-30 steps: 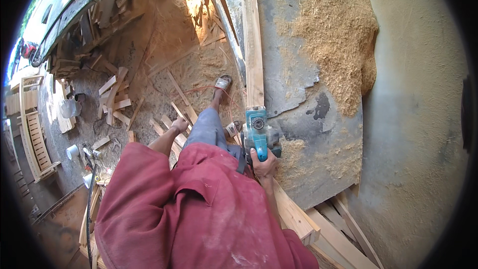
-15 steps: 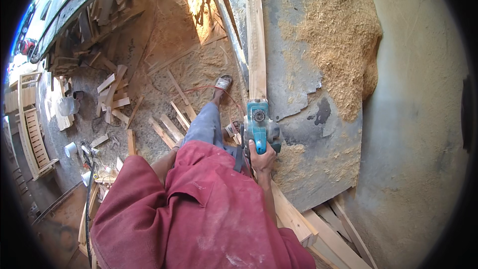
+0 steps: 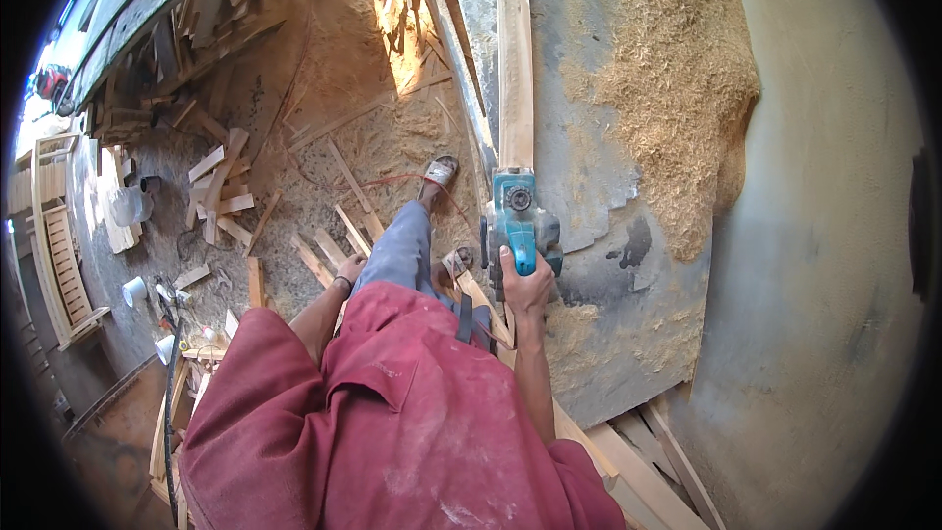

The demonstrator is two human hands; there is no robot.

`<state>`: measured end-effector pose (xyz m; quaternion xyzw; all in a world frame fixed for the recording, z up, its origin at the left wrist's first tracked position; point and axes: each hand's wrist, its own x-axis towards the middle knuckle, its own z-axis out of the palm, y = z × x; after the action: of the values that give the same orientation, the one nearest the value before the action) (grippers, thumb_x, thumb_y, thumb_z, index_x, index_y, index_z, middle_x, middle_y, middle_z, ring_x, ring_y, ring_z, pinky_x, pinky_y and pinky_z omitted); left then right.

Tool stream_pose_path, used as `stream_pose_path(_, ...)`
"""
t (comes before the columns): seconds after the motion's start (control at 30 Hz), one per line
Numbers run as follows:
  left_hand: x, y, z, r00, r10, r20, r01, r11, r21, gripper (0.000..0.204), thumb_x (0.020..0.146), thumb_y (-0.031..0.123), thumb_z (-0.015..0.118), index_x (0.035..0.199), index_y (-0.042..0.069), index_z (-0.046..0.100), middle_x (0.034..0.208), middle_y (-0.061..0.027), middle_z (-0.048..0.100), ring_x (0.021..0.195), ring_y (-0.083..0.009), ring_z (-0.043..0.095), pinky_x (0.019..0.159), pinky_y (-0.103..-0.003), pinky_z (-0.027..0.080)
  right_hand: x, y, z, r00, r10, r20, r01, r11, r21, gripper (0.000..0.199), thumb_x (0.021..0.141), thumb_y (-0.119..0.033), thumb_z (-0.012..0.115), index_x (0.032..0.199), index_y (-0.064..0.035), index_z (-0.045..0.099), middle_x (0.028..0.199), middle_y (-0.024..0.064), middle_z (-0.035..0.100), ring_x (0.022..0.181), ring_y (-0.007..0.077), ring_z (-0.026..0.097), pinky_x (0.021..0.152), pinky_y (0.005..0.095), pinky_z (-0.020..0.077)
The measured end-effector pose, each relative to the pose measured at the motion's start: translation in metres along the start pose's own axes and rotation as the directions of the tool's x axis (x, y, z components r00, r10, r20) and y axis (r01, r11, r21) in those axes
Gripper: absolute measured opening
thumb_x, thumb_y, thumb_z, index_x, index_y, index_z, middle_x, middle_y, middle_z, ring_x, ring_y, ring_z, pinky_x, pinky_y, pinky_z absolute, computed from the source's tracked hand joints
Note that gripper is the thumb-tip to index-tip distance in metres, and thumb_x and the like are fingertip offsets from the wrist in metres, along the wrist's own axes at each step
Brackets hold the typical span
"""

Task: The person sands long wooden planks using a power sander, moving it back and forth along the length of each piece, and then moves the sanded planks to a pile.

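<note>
A teal electric hand planer (image 3: 515, 206) rests on a long, narrow wooden board (image 3: 515, 59). My right hand (image 3: 528, 285) is wrapped round its rear handle, thumb along the left side. The board stretches away from the planer toward the far edge of the view, over a grey worktop (image 3: 638, 334). My left hand (image 3: 351, 268), with a dark band at the wrist, hangs beside my left thigh, apart from the planer. Its fingers are too small and partly hidden to make out.
A big heap of wood shavings (image 3: 677, 88) covers the worktop's right side, beside a plain wall (image 3: 814, 236). Offcuts (image 3: 224, 186) litter the floor to the left. A red cord (image 3: 392, 178) crosses the floor near my foot. Planks (image 3: 638, 461) lie below the worktop's near edge.
The planer and my right hand have moved a little forward along the board. My left hand has come forward beside my thigh and shows more fully.
</note>
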<state>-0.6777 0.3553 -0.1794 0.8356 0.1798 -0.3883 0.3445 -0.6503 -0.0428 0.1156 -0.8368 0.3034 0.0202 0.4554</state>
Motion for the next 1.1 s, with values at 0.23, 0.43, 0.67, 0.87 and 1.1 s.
stream_pose_path(0.23,0.011,-0.009,0.007,1.0,-0.001,0.025,0.004,0.992,-0.123,0.037,0.091,0.032,0.062,0.11,0.002,0.07,0.107,-0.0168,0.072,0.103,-0.0251,0.067,0.091,-0.035,0.051,0.06,-0.032,0.011,1.0,-0.012,-0.027,0.012,1.0,-0.005,0.044,0.087,-0.04,0.072,0.081,0.0036,0.068,0.063,0.0176,0.061,0.059,0.0283,0.061,0.06,0.0422,0.047)
stream_pose_path(0.43,0.024,0.01,0.008,0.999,-0.042,0.003,0.042,0.979,-0.199,0.037,0.09,0.031,0.061,0.112,0.003,0.07,0.11,-0.0164,0.071,0.106,-0.0258,0.067,0.093,-0.035,0.05,0.097,-0.047,0.021,0.997,-0.064,-0.037,0.064,0.998,0.017,0.044,0.087,-0.039,0.073,0.082,0.0039,0.068,0.066,0.0182,0.064,0.061,0.0291,0.063,0.061,0.0416,0.0476)
stream_pose_path(0.67,0.026,0.059,-0.005,0.995,-0.089,-0.04,0.081,0.983,-0.165,0.04,0.088,0.032,0.058,0.113,0.003,0.069,0.115,-0.0184,0.069,0.111,-0.0287,0.065,0.097,-0.036,0.049,0.125,-0.07,0.025,0.998,-0.062,-0.023,0.062,0.998,-0.011,0.045,0.086,-0.039,0.072,0.091,0.0055,0.071,0.074,0.0224,0.069,0.073,0.0366,0.07,0.068,0.0453,0.0522)
stream_pose_path(0.87,0.019,0.081,-0.011,0.993,-0.099,-0.063,0.089,0.985,-0.15,0.039,0.088,0.031,0.059,0.113,0.003,0.069,0.112,-0.0177,0.07,0.108,-0.0286,0.066,0.096,-0.036,0.05,0.164,-0.094,0.033,0.993,-0.098,-0.064,0.1,0.995,0.03,0.046,0.086,-0.041,0.073,0.088,0.0046,0.071,0.073,0.0207,0.069,0.069,0.0315,0.068,0.067,0.0425,0.0499)
stream_pose_path(1.1,0.073,0.19,-0.052,0.868,0.263,-0.421,-0.307,0.951,-0.038,0.031,0.093,0.026,0.056,0.105,-0.001,0.066,0.096,-0.0214,0.07,0.094,-0.0343,0.069,0.084,-0.04,0.054,0.192,-0.106,0.035,0.995,-0.091,-0.044,0.091,0.996,-0.001,0.046,0.086,-0.04,0.073,0.091,0.0052,0.072,0.077,0.0238,0.069,0.074,0.0369,0.07,0.07,0.0445,0.0519)
